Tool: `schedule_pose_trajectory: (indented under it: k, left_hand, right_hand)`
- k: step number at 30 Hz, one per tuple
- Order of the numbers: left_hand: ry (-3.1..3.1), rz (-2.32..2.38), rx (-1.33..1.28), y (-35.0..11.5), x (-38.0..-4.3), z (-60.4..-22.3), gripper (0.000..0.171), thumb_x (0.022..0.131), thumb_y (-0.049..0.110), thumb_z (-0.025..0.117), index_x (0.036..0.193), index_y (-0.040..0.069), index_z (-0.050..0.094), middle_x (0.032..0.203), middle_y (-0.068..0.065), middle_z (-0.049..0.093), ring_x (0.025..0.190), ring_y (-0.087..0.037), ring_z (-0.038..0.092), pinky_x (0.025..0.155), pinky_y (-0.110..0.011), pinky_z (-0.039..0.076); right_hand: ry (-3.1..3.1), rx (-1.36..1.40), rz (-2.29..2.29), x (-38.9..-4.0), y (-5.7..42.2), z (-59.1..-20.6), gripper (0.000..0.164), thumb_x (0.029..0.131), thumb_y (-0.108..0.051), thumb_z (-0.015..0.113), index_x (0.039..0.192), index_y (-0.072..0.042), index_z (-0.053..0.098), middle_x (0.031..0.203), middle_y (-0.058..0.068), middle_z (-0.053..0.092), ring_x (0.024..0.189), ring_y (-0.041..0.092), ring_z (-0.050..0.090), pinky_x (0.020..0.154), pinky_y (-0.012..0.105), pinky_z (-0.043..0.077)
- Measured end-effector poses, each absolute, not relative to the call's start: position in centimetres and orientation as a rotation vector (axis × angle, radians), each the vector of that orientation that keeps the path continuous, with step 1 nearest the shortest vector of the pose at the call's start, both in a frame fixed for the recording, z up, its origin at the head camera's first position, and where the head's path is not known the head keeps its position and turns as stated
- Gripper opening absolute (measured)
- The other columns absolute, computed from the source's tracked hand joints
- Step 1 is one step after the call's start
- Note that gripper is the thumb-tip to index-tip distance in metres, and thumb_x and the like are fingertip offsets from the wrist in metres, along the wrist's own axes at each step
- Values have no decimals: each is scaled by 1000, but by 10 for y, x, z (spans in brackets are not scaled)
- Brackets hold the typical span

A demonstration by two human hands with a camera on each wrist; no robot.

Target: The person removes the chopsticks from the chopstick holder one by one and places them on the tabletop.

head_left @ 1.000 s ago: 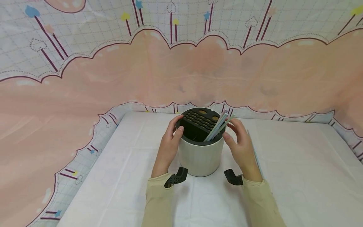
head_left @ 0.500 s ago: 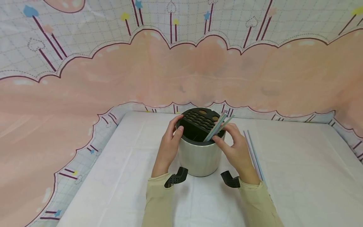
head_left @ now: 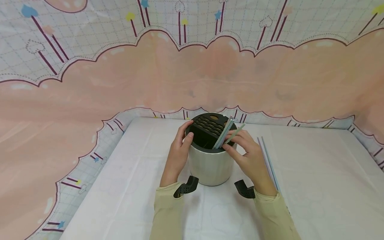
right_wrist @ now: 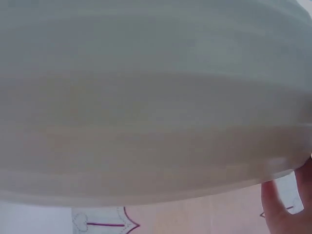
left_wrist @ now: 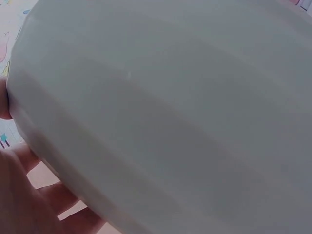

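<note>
A white round pen holder [head_left: 210, 170] with a black divided top [head_left: 207, 128] stands on the table. My left hand [head_left: 176, 158] grips its left side, thumb at the rim. Several thin pastel straws [head_left: 222, 135] lean out of its front compartment toward the back right. At the right rim, my right hand [head_left: 252, 160] pinches a pale green straw [head_left: 239, 129], which tilts apart from the bundle. The left wrist view shows the holder's wall [left_wrist: 161, 117] with fingers [left_wrist: 56, 197] along its edge. Similar wall [right_wrist: 146, 97] fills the right wrist view, fingertips [right_wrist: 279, 209] at lower right.
Two long thin straws, purple and blue [head_left: 270, 163], lie on the table just right of my right hand. A white cloth [head_left: 324, 173] covers the table. Behind it hangs a patterned peach curtain [head_left: 204, 76].
My right hand has moved left from the holder's outer rim to the straws. The green straw has separated from the bundle. The purple straw on the table has come into view; the left hand keeps its grip.
</note>
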State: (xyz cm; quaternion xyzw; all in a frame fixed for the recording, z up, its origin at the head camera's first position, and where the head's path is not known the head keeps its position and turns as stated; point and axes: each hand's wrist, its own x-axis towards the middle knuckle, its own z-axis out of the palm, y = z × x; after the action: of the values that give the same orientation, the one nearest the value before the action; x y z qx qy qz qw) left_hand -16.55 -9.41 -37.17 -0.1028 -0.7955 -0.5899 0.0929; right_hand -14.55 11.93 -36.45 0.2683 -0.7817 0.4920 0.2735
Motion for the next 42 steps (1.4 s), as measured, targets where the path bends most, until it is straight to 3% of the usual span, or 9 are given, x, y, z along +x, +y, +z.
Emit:
schedule_pose_trajectory:
  k: [4, 12, 17, 24, 30, 37, 42]
  left_hand:
    - [-2362, -1755, -295, -95, -165, -371, 38, 92, 46, 37, 130, 43, 36, 137, 18, 31, 127, -16, 27, 100, -50, 26]
    - [-2375, -1734, -282, -95, -164, -371, 39, 92, 46, 37, 130, 43, 35, 138, 18, 30, 128, -17, 27, 100, -51, 25]
    - [-2369, -1735, -288, -96, -163, -372, 38, 92, 47, 37, 130, 43, 35, 137, 18, 30, 128, -14, 25, 101, -49, 24]
    - [-2376, -1746, -272, -96, -162, -372, 38, 91, 48, 37, 129, 44, 35, 138, 18, 30, 129, -17, 25, 101, -49, 25]
    - [-2377, -1761, -277, -94, -161, -370, 38, 91, 48, 38, 129, 46, 34, 138, 19, 29, 128, -17, 26, 100, -50, 25]
    - [-2376, -1765, -284, -92, -161, -370, 39, 91, 48, 38, 130, 45, 34, 137, 19, 29, 128, -16, 26, 100, -50, 26]
    - [-2379, -1750, -279, -92, -161, -369, 39, 92, 46, 38, 130, 44, 34, 137, 19, 29, 128, -17, 26, 100, -51, 25]
  right_hand:
    - [-2179, 792, 1327, -147, 120, -364, 15, 81, -5, 63, 94, -10, 67, 131, 2, 44, 122, 18, 31, 96, 47, 29]
    - [-2173, 870, 1319, -149, 121, -364, 14, 86, -11, 57, 96, -11, 67, 130, 3, 45, 124, 18, 29, 96, 44, 27]
    - [-2095, 853, 1383, -144, 118, -358, 10, 86, -3, 56, 89, -8, 65, 121, 10, 54, 121, 22, 36, 99, 38, 28]
    - [-1996, 698, 1546, -123, 113, -333, 13, 89, 2, 48, 97, 3, 58, 107, 16, 59, 115, 20, 46, 99, 30, 32]
    - [-1796, 688, 1748, -117, 119, -329, 17, 91, 5, 40, 100, 11, 53, 89, 20, 62, 94, 23, 57, 93, 32, 39]
    - [-1700, 716, 1809, -115, 127, -326, 17, 85, 15, 45, 100, 14, 52, 91, 20, 61, 85, 24, 61, 77, 31, 49]
    - [-1735, 720, 1767, -113, 129, -325, 21, 83, 16, 47, 103, 12, 53, 92, 19, 61, 86, 23, 61, 77, 30, 49]
